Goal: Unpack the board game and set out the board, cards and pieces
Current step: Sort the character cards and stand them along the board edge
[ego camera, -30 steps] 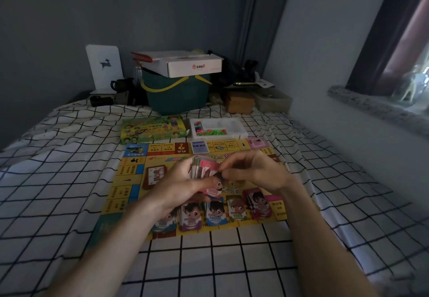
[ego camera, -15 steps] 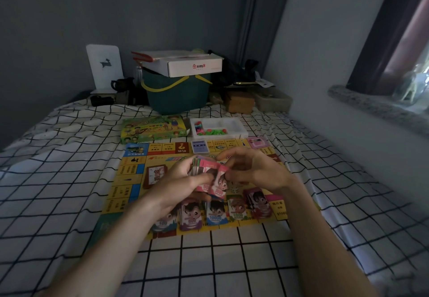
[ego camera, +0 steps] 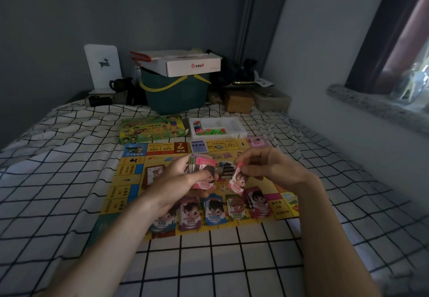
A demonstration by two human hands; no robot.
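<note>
Hands over board, notes in grip

I see left hand (ego camera: 180,178) clasping a stack (ego camera: 201,169) above the board (ego camera: 130,176). Right hand (ego camera: 267,169) pinches one note (ego camera: 238,180) just beside it. Five piles (ego camera: 214,211) line the board's near edge.

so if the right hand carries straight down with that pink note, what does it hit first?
Probably the dark red money pile on the board, just below the right hand and its pink note; depth unclear.

Dim grey walls (ego camera: 58,13), checked bedsheet (ego camera: 46,180), stone windowsill (ego camera: 371,106) lit at right
</note>
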